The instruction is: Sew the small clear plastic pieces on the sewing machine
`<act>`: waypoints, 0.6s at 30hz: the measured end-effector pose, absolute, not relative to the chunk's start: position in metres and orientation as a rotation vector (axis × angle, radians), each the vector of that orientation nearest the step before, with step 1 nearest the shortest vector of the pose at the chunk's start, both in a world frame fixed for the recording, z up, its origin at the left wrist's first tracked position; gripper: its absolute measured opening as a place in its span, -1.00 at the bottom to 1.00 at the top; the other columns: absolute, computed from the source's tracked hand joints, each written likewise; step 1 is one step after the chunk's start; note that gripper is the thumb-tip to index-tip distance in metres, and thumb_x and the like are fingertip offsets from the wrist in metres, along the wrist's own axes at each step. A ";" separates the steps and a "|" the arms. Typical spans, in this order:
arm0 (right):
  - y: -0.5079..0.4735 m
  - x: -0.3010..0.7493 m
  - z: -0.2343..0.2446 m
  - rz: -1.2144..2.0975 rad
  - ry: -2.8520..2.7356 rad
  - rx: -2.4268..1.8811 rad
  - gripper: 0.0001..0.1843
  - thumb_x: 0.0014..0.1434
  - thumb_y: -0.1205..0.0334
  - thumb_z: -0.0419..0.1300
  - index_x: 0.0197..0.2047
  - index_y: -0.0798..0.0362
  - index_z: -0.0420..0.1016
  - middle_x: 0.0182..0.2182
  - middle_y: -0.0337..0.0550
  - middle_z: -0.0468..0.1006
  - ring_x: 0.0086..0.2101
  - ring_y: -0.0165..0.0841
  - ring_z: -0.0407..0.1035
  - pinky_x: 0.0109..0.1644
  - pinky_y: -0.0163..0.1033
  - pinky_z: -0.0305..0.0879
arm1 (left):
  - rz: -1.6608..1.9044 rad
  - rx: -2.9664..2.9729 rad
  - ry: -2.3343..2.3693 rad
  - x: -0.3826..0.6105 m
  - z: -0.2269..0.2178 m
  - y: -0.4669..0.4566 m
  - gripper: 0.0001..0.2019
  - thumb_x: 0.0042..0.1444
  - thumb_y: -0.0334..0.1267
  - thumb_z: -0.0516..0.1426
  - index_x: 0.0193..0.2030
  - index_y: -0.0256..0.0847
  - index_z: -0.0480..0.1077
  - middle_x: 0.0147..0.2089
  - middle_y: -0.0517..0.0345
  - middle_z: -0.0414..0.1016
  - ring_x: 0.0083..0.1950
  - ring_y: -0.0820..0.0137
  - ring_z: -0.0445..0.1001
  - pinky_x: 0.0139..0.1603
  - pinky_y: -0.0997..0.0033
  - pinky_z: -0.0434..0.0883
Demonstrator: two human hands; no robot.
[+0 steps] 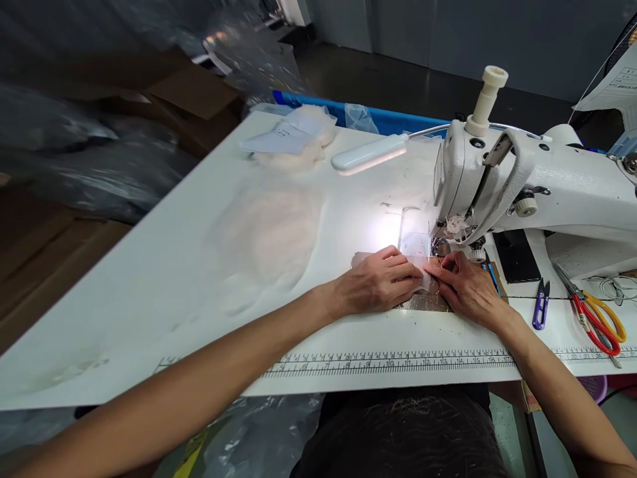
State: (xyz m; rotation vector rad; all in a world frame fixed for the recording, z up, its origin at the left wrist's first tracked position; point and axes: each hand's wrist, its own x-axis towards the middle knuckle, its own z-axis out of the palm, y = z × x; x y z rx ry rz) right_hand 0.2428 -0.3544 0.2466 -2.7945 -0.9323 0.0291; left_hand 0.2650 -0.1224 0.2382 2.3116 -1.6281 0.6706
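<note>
A white table [164, 312] is filling most of the view, its front edge carrying a printed ruler strip [388, 364]; a grey wall [398, 30] is rising beyond the dark floor [348, 73], while cardboard boxes [194, 89] and clear plastic bags [114, 166] are crowding the left side. A white sewing machine [557, 182] is standing on the right; a slim lamp [371, 154] on a bendable stem is reaching out from it, and a bright patch is glowing near the needle area; pale sheer fabric [271, 232] is lying to the left, with a paper slip [279, 136] resting on more pale material behind. A dark phone [516, 257], purple snips [540, 305] and red-handled scissors [592, 325] are lying to the right of the hands.

Both forearms are stretching forward over the ruler strip and converging at the machine; a small translucent piece [414, 242] is lying just beside the presser foot, its near part running under the fingers. The left hand [381, 282] is bending palm down over it, its fingers close together and curving; the right hand [462, 285] is leaning in from the other side, its fingers bent, thumb and fingertips meeting the piece's near edge; whether either hand is pinching it or only pressing, one cannot tell.
</note>
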 end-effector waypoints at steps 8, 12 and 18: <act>-0.355 0.240 0.247 -0.035 -0.930 -2.784 -0.52 0.35 0.27 -0.04 0.30 -0.07 0.30 -0.05 0.03 0.43 -0.24 -0.25 0.36 -0.26 -0.20 0.39 | 0.880 2.182 -1.632 0.264 0.244 -0.125 -0.87 0.27 -0.43 0.05 -0.28 -0.22 0.39 -0.26 0.17 0.57 -0.35 0.45 0.42 -0.32 0.38 0.31; -0.358 0.238 0.248 -0.058 -0.930 -2.743 -0.56 0.39 0.23 -0.06 0.28 -0.04 0.32 -0.06 0.05 0.43 -0.24 -0.27 0.37 -0.22 -0.19 0.41 | 0.854 2.216 -1.650 0.264 0.242 -0.124 -0.85 0.29 -0.41 0.05 -0.29 -0.21 0.40 -0.28 0.19 0.56 -0.38 0.48 0.41 -0.37 0.40 0.31; -0.357 0.237 0.243 -0.147 -0.989 -2.740 -0.61 0.35 0.27 -0.02 0.18 -0.07 0.42 -0.12 0.01 0.44 -0.30 -0.30 0.37 -0.29 -0.23 0.38 | 0.883 2.305 -1.635 0.258 0.244 -0.125 -0.80 0.30 -0.42 0.03 -0.33 -0.23 0.41 -0.30 0.18 0.55 -0.42 0.48 0.36 -0.41 0.42 0.32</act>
